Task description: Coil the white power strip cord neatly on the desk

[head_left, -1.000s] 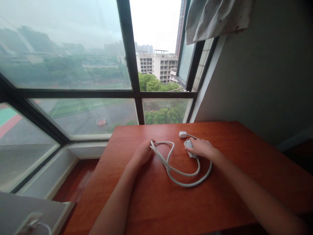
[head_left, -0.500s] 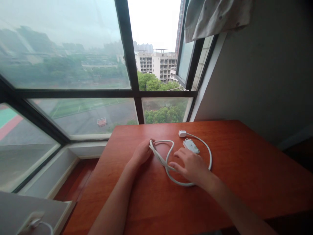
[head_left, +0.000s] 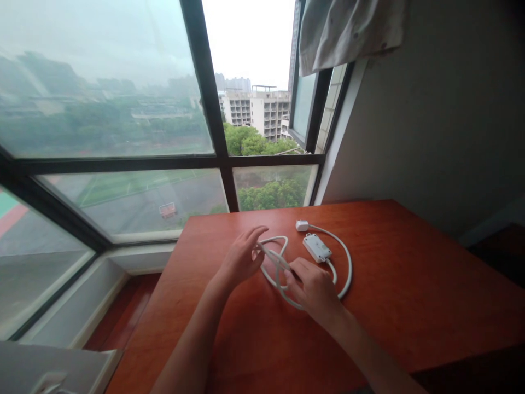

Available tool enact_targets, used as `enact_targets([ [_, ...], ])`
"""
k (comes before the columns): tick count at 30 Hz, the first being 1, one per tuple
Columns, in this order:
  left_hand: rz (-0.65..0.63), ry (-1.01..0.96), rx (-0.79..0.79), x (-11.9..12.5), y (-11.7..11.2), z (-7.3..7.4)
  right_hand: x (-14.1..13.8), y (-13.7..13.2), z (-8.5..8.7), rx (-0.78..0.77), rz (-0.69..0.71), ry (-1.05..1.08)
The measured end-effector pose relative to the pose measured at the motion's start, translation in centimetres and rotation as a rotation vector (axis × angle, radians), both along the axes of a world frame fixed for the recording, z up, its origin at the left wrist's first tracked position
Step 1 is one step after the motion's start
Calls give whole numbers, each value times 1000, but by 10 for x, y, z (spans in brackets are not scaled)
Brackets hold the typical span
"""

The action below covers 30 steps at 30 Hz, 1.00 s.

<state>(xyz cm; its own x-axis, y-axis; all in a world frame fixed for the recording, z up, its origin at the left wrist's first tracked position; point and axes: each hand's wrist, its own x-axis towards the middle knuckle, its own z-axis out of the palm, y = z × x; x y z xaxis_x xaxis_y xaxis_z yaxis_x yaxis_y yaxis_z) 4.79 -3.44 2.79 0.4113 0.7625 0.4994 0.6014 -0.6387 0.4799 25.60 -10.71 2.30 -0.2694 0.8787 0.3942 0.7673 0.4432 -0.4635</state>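
Observation:
A thick white cable (head_left: 346, 257) lies in loose loops on the reddish-brown wooden table (head_left: 410, 295). My left hand (head_left: 241, 258) is at the left end of the loops; the cable runs between its thumb and its outstretched fingers. My right hand (head_left: 315, 285) pinches the crossing strands nearer the middle, its thumb and fingers closed round them. Beyond the right hand lies a white box-shaped adapter (head_left: 317, 248) with the cable coming out of its near end. Farther back, a white plug (head_left: 302, 225) rests at the cable's end. The strands inside both hands are partly hidden.
Dark-framed windows (head_left: 223, 161) rise behind and left of the table, with one pane open at the right. A pale curtain (head_left: 348, 38) hangs above, beside a grey wall (head_left: 410, 120). A low ledge (head_left: 53, 361) is at lower left.
My right hand has moved slightly left and closed on the strands, uncovering the adapter's near end. My left hand's fingers have stretched upward and opened wider around the loop. The view has shifted slightly.

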Motion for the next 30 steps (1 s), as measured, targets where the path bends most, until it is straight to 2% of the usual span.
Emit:
enact_targets([
  [3,-41,29,82,12,-15,18,5,3,4,21,-40,46],
  [5,-46,63,146,20,-24,25,8,5,6,22,-61,71],
  [11,-135,239,216,40,-36,25,15,7,12,30,-63,132],
  [15,-156,295,217,43,-35,24,19,4,12,36,-72,113],
  [19,-100,197,168,29,-26,22,37,6,10,97,-208,103],
  [24,85,13,154,-6,-6,21,66,16,3,113,-300,298],
  [27,71,-18,110,-24,5,17,72,20,-6,21,-289,390],
  [30,33,56,41,-33,12,8,69,21,-11,-62,-276,424],
])
